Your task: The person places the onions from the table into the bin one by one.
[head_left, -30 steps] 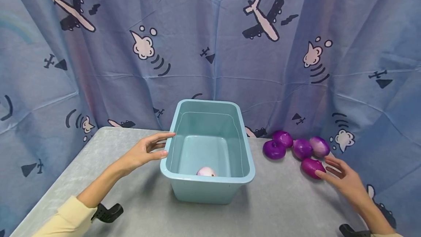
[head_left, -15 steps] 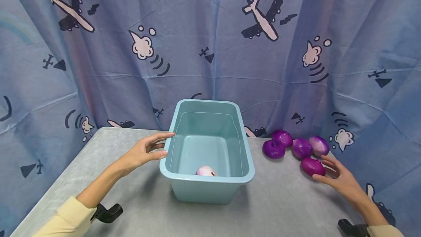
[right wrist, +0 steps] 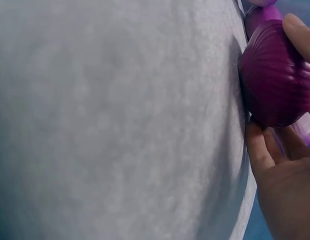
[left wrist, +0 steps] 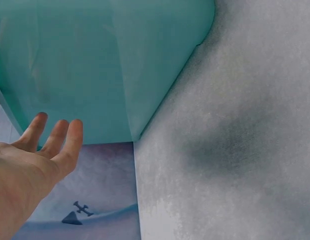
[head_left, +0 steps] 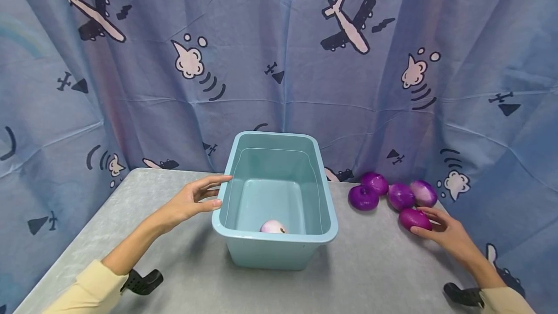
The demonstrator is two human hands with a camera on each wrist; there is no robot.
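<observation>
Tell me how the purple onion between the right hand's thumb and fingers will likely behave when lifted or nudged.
The purple onion would probably roll if nudged, given its rounded sides. Its glossy surface suggests it may slip a little in the right hand. It likely feels firm, as its outline shows no sagging.

A creased blue-violet curtain (head_left: 244,62) hangs from 9 o'clock through 12 to 3, printed with an aeroplane (head_left: 97,15) at 10, another at 1, and a faint rainbow (head_left: 19,35) near 10; toward 6 spreads a mottled pale-grey worktop (head_left: 370,270), softly lit
</observation>
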